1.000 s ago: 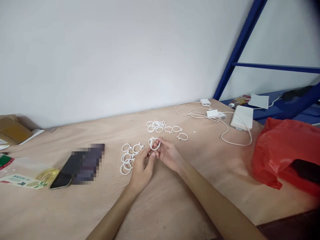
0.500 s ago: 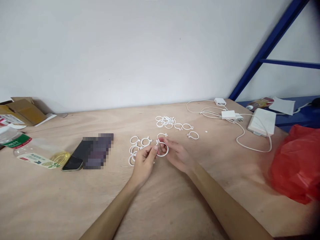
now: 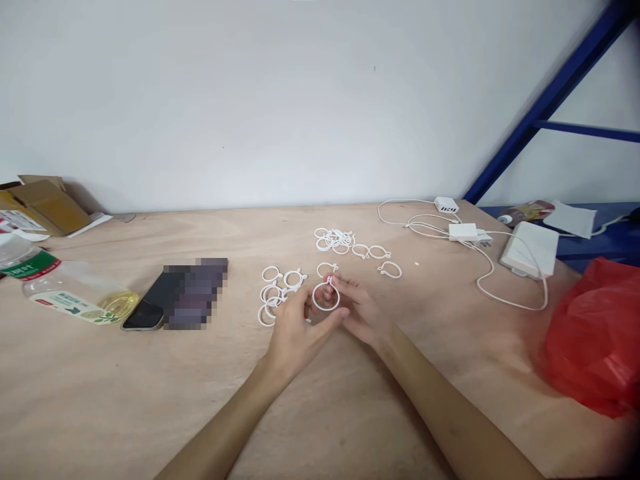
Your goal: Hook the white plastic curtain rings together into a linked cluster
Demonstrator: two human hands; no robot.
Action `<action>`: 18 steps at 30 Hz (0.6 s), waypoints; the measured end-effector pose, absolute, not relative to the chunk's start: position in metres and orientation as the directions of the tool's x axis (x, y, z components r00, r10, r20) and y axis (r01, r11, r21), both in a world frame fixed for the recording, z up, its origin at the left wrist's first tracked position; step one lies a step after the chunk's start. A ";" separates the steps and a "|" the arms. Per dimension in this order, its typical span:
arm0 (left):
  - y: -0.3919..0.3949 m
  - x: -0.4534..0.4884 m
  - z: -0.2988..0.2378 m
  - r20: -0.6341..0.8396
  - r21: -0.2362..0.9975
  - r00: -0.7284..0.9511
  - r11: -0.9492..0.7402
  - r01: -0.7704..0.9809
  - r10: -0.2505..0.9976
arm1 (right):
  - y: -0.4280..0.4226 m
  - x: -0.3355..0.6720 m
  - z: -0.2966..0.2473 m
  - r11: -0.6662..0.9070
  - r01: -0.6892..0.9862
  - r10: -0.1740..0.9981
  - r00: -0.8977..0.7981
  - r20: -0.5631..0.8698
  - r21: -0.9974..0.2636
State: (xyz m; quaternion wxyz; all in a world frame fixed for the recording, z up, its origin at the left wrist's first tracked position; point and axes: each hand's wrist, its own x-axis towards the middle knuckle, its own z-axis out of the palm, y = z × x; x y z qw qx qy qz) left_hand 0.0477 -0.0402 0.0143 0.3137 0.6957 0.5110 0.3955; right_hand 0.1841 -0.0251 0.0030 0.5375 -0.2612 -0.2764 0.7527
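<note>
A white curtain ring (image 3: 325,309) with a small eyelet at its top is held up between my two hands. My right hand (image 3: 367,317) pinches the ring near the eyelet. My left hand (image 3: 294,330) is closed around the ring's left and lower side, its thumb stretched across under the ring; its other fingertips are partly hidden. Left of my left hand lies a group of curtain rings (image 3: 271,273), some overlapping. Just beyond my fingers is a single ring (image 3: 320,268). A heap of similar rings (image 3: 341,250) lies farther back, with a few loose rings (image 3: 395,276) to its right.
On the left are a phone (image 3: 145,313), a pixelated dark item (image 3: 195,300), a bottle lying down (image 3: 65,300) and a cardboard box (image 3: 45,203). To the right lie a charger with white cables (image 3: 463,232), a white box (image 3: 530,250) and a red plastic bag (image 3: 595,333).
The ring's eyelet has turned from the upper left to the top, by my right fingers. My left thumb has slid from the eyelet to below the ring. The view has shifted slightly.
</note>
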 end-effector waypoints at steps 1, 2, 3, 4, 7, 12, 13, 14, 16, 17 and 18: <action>-0.041 0.047 0.013 0.271 0.787 0.166 -0.317 0.529 0.948 | -0.025 0.183 0.002 -0.277 -0.670 0.953 -0.285 -0.105 -0.689; -0.041 0.046 0.012 0.305 0.744 0.173 -0.348 0.571 0.937 | -0.026 0.181 0.002 -0.282 -0.676 0.952 -0.283 -0.113 -0.681; -0.041 0.046 0.011 0.333 0.709 0.184 -0.374 0.598 0.925 | -0.026 0.180 0.002 -0.285 -0.679 0.952 -0.282 -0.117 -0.676; -0.041 0.045 0.011 0.354 0.679 0.199 -0.397 0.618 0.914 | -0.026 0.179 0.002 -0.285 -0.680 0.953 -0.279 -0.121 -0.675; -0.039 0.044 0.009 0.382 0.619 0.237 -0.438 0.652 0.893 | -0.027 0.175 0.002 -0.272 -0.679 0.960 -0.245 -0.139 -0.682; -0.040 0.045 0.007 0.367 0.639 0.227 -0.422 0.643 0.902 | -0.030 0.169 0.005 -0.262 -0.684 0.963 -0.236 -0.133 -0.680; -0.040 0.046 0.007 0.368 0.644 0.223 -0.421 0.639 0.902 | -0.030 0.169 0.006 -0.265 -0.681 0.961 -0.243 -0.130 -0.682; -0.040 0.046 0.007 0.368 0.649 0.220 -0.419 0.635 0.904 | -0.030 0.168 0.006 -0.264 -0.677 0.961 -0.247 -0.126 -0.686; -0.039 0.044 0.008 0.369 0.655 0.205 -0.410 0.635 0.907 | -0.029 0.168 0.005 -0.245 -0.658 0.965 -0.233 -0.117 -0.712; -0.038 0.043 0.009 0.370 0.654 0.197 -0.405 0.639 0.908 | -0.027 0.169 0.005 -0.223 -0.633 0.971 -0.213 -0.111 -0.741; -0.036 0.041 0.010 0.371 0.644 0.196 -0.403 0.650 0.908 | -0.025 0.171 0.003 -0.185 -0.589 0.980 -0.175 -0.100 -0.786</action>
